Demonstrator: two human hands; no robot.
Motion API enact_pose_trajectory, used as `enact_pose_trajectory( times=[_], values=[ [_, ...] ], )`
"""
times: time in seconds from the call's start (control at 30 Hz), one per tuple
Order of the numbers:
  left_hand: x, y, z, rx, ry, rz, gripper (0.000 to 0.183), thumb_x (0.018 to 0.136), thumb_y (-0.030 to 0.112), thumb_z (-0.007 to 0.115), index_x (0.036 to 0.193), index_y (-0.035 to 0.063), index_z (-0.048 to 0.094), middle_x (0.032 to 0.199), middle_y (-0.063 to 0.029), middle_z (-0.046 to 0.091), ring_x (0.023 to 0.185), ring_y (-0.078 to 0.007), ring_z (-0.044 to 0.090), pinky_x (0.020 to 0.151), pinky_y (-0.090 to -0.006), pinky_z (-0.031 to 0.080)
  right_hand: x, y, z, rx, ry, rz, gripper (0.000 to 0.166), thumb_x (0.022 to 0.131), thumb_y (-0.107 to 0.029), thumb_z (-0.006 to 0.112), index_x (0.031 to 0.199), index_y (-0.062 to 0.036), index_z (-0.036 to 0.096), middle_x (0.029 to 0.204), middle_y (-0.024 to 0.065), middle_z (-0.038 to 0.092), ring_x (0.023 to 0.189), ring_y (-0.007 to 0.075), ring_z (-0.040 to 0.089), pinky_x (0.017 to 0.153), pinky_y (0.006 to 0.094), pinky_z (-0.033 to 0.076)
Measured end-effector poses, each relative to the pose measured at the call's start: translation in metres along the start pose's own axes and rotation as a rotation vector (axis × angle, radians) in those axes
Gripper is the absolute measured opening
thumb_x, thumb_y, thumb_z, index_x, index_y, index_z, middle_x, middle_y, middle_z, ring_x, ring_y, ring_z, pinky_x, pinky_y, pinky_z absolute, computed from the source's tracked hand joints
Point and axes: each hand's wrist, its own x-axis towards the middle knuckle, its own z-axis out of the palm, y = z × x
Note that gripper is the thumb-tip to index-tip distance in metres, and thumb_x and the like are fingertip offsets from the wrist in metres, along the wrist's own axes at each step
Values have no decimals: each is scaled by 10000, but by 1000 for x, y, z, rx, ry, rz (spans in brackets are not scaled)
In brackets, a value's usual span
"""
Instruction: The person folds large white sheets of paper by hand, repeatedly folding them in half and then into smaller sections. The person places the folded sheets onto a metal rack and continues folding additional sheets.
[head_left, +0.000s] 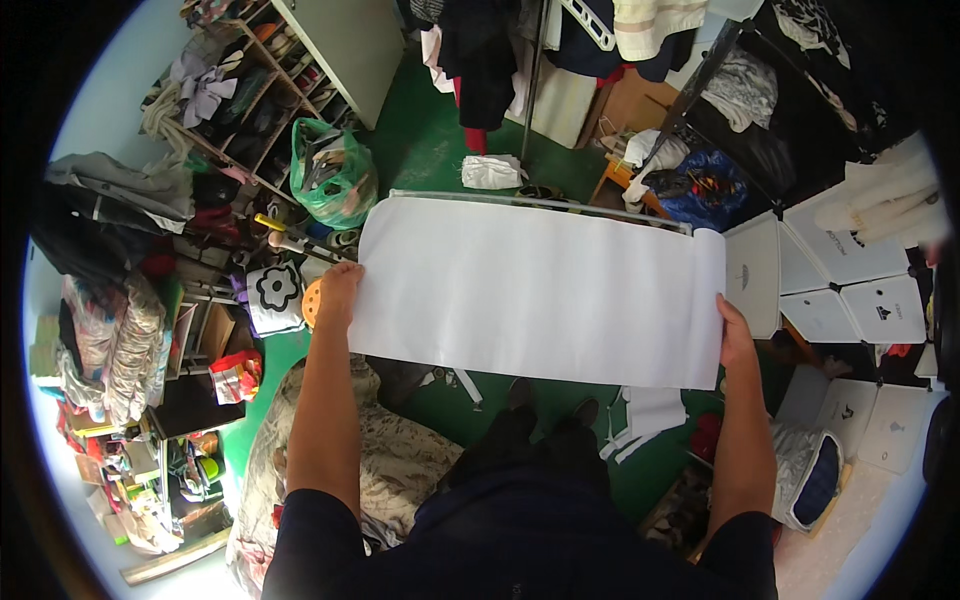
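Observation:
A wide white sheet (525, 289), paper or thin plastic, stretches between my hands, with its right end rolled into a tube (707, 307). My left hand (343, 289) pinches the sheet's left edge. On the other side, my right hand (735, 330) holds the rolled end, its thumb at the roll's edge and its fingers hidden behind. Just past the sheet's far edge runs a pale metal rail (540, 204); what lies under the sheet is hidden. White cut pieces (646, 416) lie on the green floor near my feet.
A shoe rack (259, 97) and a green plastic bag (334, 172) full of things stand at the far left. A patterned cloth-covered surface (397, 457) is at my near left. White storage cubes (847, 255) line the right. Clothes (480, 60) hang at the back.

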Motion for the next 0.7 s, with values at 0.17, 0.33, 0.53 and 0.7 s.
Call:
enact_pose_trajectory(
  times=[0.17, 0.33, 0.53, 0.7],
  values=[
    [-3, 8, 11, 197, 63, 137, 282, 895, 194, 638, 1056, -28, 707, 843, -81, 686, 784, -185, 592, 726, -352, 473, 7, 5, -8, 57, 32, 24, 545, 945, -396, 710, 1328, -22, 612, 1239, 112, 672, 1141, 274, 628, 1013, 434, 511],
    [-1, 1, 13, 312, 56, 179, 262, 951, 213, 593, 1063, -12, 664, 910, -113, 689, 821, -212, 601, 768, -358, 478, -1, 7, 2, 88, 61, -9, 533, 934, -370, 730, 1312, -14, 612, 1233, 114, 661, 1125, 258, 627, 1002, 410, 516],
    [1, -8, 11, 375, 68, 225, 268, 965, 224, 573, 1089, 1, 654, 880, -111, 674, 791, -190, 593, 734, -347, 476, -3, 6, 1, 109, 42, -24, 525, 965, -370, 690, 1333, -6, 597, 1254, 126, 658, 1154, 255, 627, 1003, 406, 527],
    [-3, -5, 14, 336, 99, 268, 245, 969, 204, 571, 1064, -10, 644, 856, -107, 665, 767, -178, 587, 710, -345, 469, -9, -1, 4, 71, 41, -30, 549, 967, -380, 680, 1348, 4, 588, 1274, 130, 655, 1160, 254, 626, 1008, 409, 521]
  ],
)
